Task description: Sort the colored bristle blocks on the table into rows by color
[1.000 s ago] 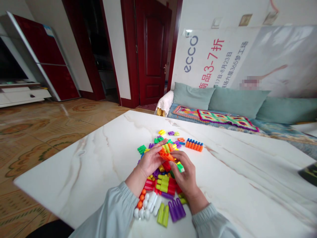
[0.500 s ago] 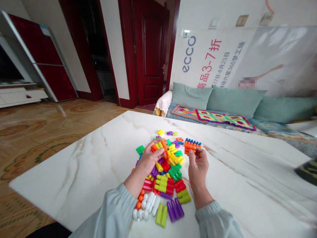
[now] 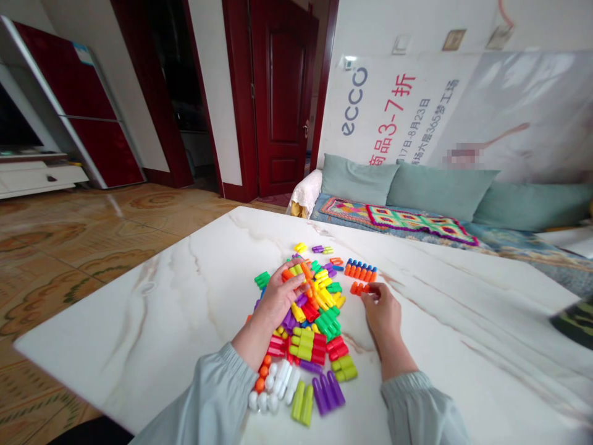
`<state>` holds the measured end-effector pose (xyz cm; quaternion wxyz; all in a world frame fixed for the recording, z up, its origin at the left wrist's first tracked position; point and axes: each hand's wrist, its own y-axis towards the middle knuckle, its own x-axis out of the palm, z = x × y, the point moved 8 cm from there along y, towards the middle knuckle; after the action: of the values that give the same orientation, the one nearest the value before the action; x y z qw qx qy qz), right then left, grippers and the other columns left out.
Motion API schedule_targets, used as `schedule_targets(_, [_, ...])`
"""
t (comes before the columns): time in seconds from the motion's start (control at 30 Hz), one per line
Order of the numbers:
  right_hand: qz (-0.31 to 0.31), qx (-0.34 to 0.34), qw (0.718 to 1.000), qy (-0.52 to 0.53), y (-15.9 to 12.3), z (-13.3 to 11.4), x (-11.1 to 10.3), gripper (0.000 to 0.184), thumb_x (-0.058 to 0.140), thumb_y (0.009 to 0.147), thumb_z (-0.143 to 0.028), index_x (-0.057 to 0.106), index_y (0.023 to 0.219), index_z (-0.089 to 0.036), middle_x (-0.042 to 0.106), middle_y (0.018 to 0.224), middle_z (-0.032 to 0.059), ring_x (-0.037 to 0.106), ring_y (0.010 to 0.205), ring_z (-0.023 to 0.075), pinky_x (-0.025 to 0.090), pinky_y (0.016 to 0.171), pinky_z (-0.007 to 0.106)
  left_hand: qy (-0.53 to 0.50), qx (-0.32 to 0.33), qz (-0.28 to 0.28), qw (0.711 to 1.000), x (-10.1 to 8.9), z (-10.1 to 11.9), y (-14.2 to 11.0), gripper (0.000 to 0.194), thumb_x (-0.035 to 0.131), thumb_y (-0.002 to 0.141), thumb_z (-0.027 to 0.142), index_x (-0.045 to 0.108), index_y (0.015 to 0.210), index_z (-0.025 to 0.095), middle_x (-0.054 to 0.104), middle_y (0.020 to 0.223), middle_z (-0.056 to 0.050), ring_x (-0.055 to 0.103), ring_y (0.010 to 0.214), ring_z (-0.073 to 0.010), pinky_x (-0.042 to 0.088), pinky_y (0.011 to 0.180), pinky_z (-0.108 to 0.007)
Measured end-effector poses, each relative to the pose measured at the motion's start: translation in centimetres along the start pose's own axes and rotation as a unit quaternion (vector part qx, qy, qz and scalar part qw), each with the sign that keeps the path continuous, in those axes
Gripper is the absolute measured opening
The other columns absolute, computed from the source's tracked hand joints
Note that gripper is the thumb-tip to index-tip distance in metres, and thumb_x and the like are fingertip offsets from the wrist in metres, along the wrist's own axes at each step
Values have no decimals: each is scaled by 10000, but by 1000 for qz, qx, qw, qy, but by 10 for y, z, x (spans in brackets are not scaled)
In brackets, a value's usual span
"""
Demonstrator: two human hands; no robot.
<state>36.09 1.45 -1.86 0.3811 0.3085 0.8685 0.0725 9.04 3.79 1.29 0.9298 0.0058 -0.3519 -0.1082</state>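
My left hand (image 3: 280,295) is closed around orange and yellow-green bullet-shaped building blocks (image 3: 296,272), above the left side of a colourful pile. My right hand (image 3: 383,309) pinches the right end of a small orange building block (image 3: 357,288), low over the table right of the pile. Just beyond that block lies a joined row of blue and orange blocks (image 3: 361,270). Yellow blocks (image 3: 327,298) and green blocks (image 3: 328,324) lie between my hands. Part of the pile is hidden behind my left hand.
The white marbled table (image 3: 185,309) carries the pile. Nearer me lie purple blocks (image 3: 328,393), yellow-green blocks (image 3: 302,403) and white blocks (image 3: 286,378). A sofa with green cushions (image 3: 440,188) stands beyond the table, and a red door (image 3: 285,105) is at the back.
My right hand has moved slightly right and toward me with the orange block, turning it away from the blue and orange row, which now shows fully. My left hand has hardly moved.
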Motion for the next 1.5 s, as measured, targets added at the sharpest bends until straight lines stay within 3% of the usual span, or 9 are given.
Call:
schedule_targets(0.1, [-4,8,1000,4,5,-1,3,285,543,711,-363,675,886,-180,698,762,69,623,689,222,424,621,305,-3,1,-1,1000,-2,-1,1,447,784,693,145,604,1101,175,692,1042,-82,674,1008,-216,532,726,-232])
schedule_targets(0.37, [18,-42,998,-44,25,-17,19,337,498,713,-312,706,920,-145,719,832,108,625,733,221,403,627,288,-25,2,20,999,-7,-1,4,454,792,681,151,606,1096,169,692,1039,-83,664,1013,-209,530,742,-238])
schedule_targets(0.67, [29,-36,997,-55,29,-9,20,342,508,717,-336,707,916,-142,713,823,114,633,725,226,418,632,295,-27,1,20,999,-6,-2,3,430,781,683,154,615,1078,175,689,1064,-80,670,998,-201,542,747,-246])
schedule_targets(0.93, [84,-12,995,58,13,-1,5,415,523,745,-467,667,953,-138,719,911,131,652,695,214,476,674,324,-39,-12,-24,999,-3,-4,4,423,737,671,132,632,1076,195,702,1080,-78,668,1057,-246,540,869,-324])
schedule_targets(1.07, [69,40,991,106,0,7,2,434,562,751,-522,676,950,-154,731,894,113,663,690,214,498,662,323,-11,9,29,999,-10,4,6,475,810,628,180,612,1060,185,718,1006,-71,698,951,-208,539,734,-238])
schedule_targets(1.23, [55,91,976,191,-11,19,2,470,598,739,-546,681,976,-149,735,913,119,689,706,221,533,655,325,57,82,113,989,-25,23,3,560,842,639,327,588,1116,180,717,912,-64,671,738,-134,451,513,-159])
schedule_targets(1.37, [43,105,970,217,-15,20,3,466,615,727,-536,688,972,-147,736,928,120,700,723,225,550,667,331,114,127,168,971,-37,36,0,525,845,624,383,603,1045,182,677,779,-14,625,631,-106,434,475,-155])
schedule_targets(1.5, [34,97,973,206,-14,17,4,444,604,741,-522,695,966,-150,741,915,119,699,715,226,548,669,334,139,142,194,961,-48,45,2,457,847,598,364,613,941,173,634,753,13,629,638,-115,521,553,-210])
